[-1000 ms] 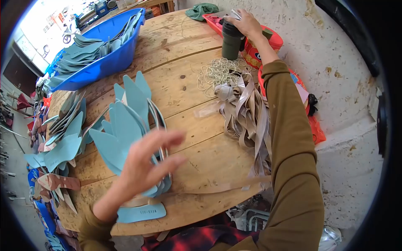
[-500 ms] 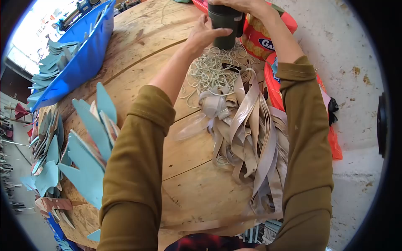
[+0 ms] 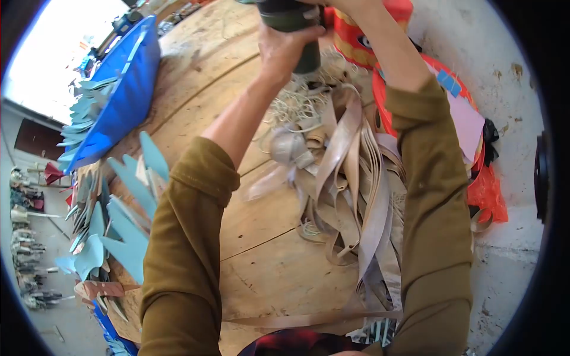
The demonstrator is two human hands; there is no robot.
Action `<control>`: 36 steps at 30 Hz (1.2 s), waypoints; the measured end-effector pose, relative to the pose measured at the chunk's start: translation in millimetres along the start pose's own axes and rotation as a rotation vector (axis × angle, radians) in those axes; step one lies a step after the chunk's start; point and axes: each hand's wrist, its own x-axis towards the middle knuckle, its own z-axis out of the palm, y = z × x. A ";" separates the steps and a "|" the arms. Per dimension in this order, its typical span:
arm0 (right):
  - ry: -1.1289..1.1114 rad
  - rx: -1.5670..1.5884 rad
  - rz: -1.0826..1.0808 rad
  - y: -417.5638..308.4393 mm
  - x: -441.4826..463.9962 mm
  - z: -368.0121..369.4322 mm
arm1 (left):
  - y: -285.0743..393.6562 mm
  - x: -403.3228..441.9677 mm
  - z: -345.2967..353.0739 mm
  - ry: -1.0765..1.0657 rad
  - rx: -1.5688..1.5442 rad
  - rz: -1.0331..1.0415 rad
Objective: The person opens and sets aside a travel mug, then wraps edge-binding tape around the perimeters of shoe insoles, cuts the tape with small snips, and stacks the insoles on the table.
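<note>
My left hand (image 3: 281,52) is wrapped round a dark green lidded cup (image 3: 307,62), its thumb across the front. At the top edge of the view, my right hand (image 3: 345,5) is on the cup's black upper part; most of its fingers are cut off. The cup is held above a tangle of pale cord (image 3: 295,107). Nearer to me lies a heap of beige and grey strap strips (image 3: 356,178), with a crumpled clear plastic bag (image 3: 287,144) at its left.
A red tin (image 3: 356,44) and a red basin (image 3: 380,98) stand to the right by the wall. Stacks of light-blue cut pieces (image 3: 132,237) line the table's left side. A blue tray (image 3: 127,95) holds more pieces at the far left. The wooden table (image 3: 267,279) lies beneath.
Both hands have moved the cup left in the view. My left hand has gone from open beside the cup to wrapped round it. The whole view has shifted slightly.
</note>
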 end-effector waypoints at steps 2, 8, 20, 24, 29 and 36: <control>0.001 0.189 -0.110 -19.3 -15.0 -23.9 | 30.0 -12.8 -13.4 0.053 0.038 0.018; -0.280 0.496 -0.299 -91.2 -53.0 -121.8 | 165.5 -72.3 -69.7 -0.103 0.171 -0.051; -0.172 0.455 -0.549 -225.2 -156.1 -174.9 | 314.4 -250.6 -105.6 -0.069 0.117 -0.205; -0.176 0.026 -0.225 -283.2 -217.5 -187.0 | 308.6 -305.5 -102.8 0.070 0.158 -0.206; -0.315 0.420 -0.565 -276.8 -223.8 -228.3 | 321.5 -356.6 -111.6 0.037 0.087 -0.138; -0.488 0.198 -0.688 -338.0 -258.5 -239.9 | 363.2 -413.7 -123.6 -0.017 0.074 -0.063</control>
